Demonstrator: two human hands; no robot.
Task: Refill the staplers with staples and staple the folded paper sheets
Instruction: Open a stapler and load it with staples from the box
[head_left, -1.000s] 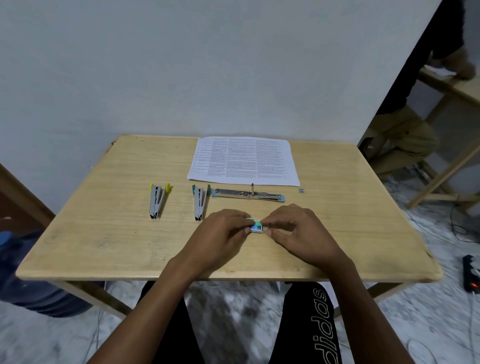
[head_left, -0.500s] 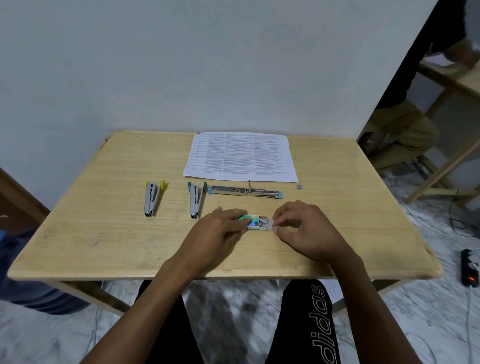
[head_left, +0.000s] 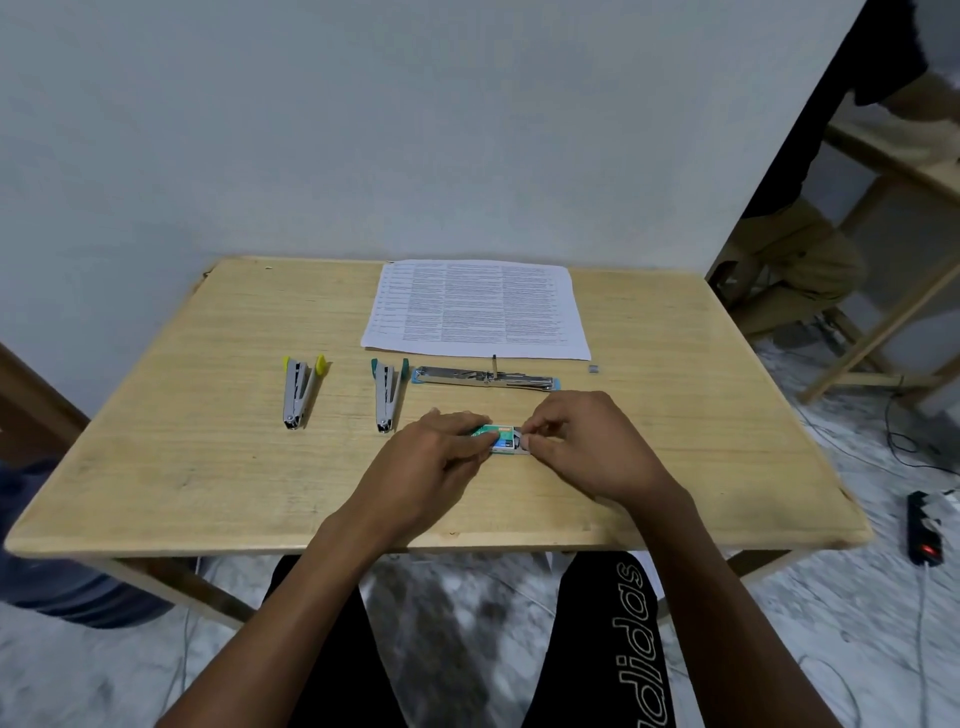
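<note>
Head, staple-box between left hand, right hand

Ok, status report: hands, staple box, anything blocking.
Left hand grips staple box; right hand pinches its open end. Opened stapler lies just beyond the hands. Nothing between box and stapler.

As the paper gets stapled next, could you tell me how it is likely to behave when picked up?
The paper lies thin and flat on the table, so it will probably flop if lifted by one edge. It looks light, so a push would likely slide it. Flush edges may be hard to pinch.
</note>
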